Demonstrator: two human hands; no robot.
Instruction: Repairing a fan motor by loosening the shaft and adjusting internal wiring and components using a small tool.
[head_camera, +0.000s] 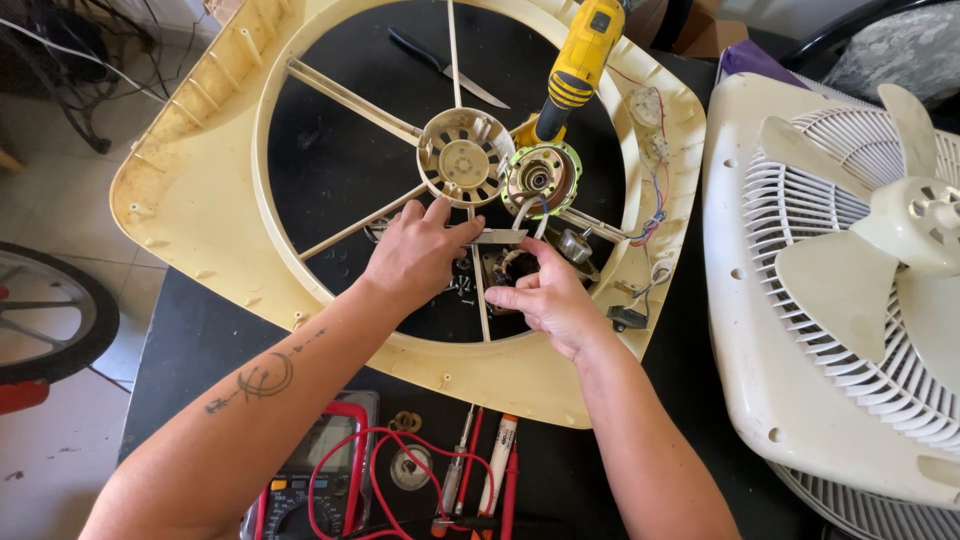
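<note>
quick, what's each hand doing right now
Left hand: closed, pinching a small flat metal piece over the fan frame.
Right hand: curled on the same piece's end, beside the motor; grip unclear.

Home repair bench: multimeter (305, 480), drill (580, 60), dismantled fan housing (200, 170).

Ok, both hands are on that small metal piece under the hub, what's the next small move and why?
Probably keep the left hand bracing the metal piece while the right hand eases it clear of the white wires. The wires loop right beside it from the motor, and loose screws lie just below, so a slow pull seems safest.
</note>
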